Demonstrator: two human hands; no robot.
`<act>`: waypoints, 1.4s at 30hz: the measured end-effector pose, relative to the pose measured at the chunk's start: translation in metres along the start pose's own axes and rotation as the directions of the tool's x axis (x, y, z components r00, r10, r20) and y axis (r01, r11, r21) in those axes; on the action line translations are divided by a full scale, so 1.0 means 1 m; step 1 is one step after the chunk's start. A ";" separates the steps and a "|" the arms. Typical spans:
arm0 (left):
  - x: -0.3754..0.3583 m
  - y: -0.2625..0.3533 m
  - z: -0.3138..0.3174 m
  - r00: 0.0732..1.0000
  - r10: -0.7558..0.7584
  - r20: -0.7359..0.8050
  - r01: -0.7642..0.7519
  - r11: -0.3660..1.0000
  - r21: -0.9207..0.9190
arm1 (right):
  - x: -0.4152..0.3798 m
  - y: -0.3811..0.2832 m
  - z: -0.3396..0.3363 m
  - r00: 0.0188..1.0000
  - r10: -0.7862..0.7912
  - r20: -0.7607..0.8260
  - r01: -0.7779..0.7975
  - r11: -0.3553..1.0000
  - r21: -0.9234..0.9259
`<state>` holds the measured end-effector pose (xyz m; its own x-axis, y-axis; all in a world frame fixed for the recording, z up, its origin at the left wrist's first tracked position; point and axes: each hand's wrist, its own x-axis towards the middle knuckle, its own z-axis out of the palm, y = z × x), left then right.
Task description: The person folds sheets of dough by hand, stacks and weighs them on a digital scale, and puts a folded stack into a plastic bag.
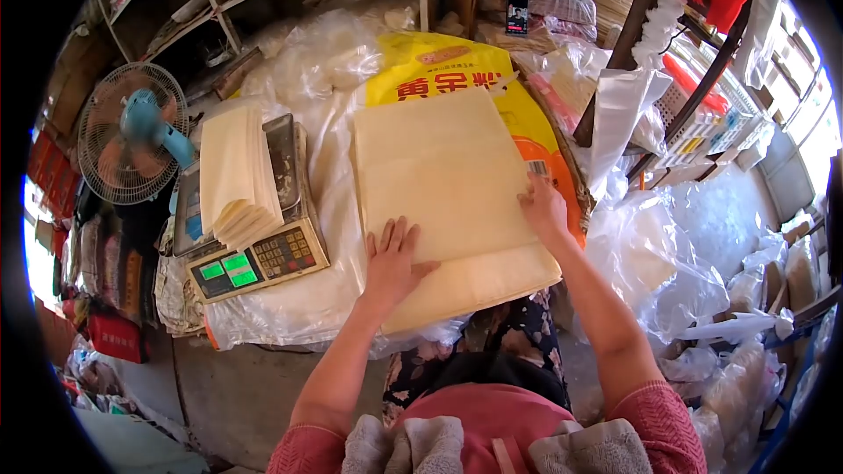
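A broad stack of cream paper sheets [439, 167] lies before me on the covered table, the upper sheets set back from the strip of paper below. My left hand [395, 259] rests flat on the near left part of the stack, fingers spread. At the right edge is my right hand [544, 206], its thumb over the paper and its fingers curled by the side; some fingertips are hidden. Left of the stack, a folded bundle of the same paper [233, 175] lies on a digital scale [303, 250] with lit green displays.
A yellow printed sack [439, 51] and clear plastic sheeting [320, 61] cover the table. A fan [132, 132] stands at the left. A phone [516, 13] leans on wrapped stacks behind. Plastic bags [654, 254] and a white basket [720, 114] are at the right.
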<state>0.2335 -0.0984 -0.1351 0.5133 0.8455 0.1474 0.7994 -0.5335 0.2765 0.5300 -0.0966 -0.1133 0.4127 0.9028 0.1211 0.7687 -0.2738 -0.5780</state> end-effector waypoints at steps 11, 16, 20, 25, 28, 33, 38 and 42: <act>-0.010 -0.026 0.004 0.987 0.155 -0.043 -0.153 0.988 0.030 | -0.048 -0.005 0.038 0.869 -0.482 0.111 0.494 0.849 -0.186; -0.017 -0.045 -0.026 0.982 0.115 -0.148 -0.111 0.993 0.038 | -0.059 -0.047 0.018 0.835 -0.523 0.172 0.530 0.848 0.001; -0.010 0.008 -0.067 0.890 0.234 -0.392 -0.290 0.953 -0.090 | -0.075 -0.112 -0.001 0.728 -0.591 0.346 0.625 0.780 0.017; -0.005 -0.021 -0.042 0.746 -0.504 -0.434 0.047 0.691 -0.722 | -0.061 -0.109 -0.036 0.479 -0.869 -0.124 0.875 0.461 0.147; -0.015 -0.037 -0.015 0.793 -0.383 -0.473 0.008 0.783 -0.622 | -0.079 -0.081 -0.047 0.511 -0.857 -0.071 0.854 0.497 0.152; -0.040 -0.048 -0.009 0.955 0.163 -0.247 -0.282 0.757 -0.590 | -0.086 0.014 0.010 0.876 -0.419 0.240 0.166 0.728 0.665; -0.021 -0.022 -0.020 0.879 -0.431 0.205 0.446 0.589 -0.674 | -0.060 0.004 -0.001 0.949 -0.050 0.311 -0.028 0.971 0.239; -0.008 -0.010 -0.004 0.961 -0.121 -0.249 0.065 0.974 -0.219 | -0.054 -0.013 0.001 0.966 -0.065 0.252 0.017 0.982 0.186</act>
<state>0.2203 -0.0996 -0.1356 0.3189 0.8827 0.3452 0.7433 -0.4589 0.4867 0.4973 -0.1415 -0.1138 0.2255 0.9730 -0.0491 0.6712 -0.1917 -0.7160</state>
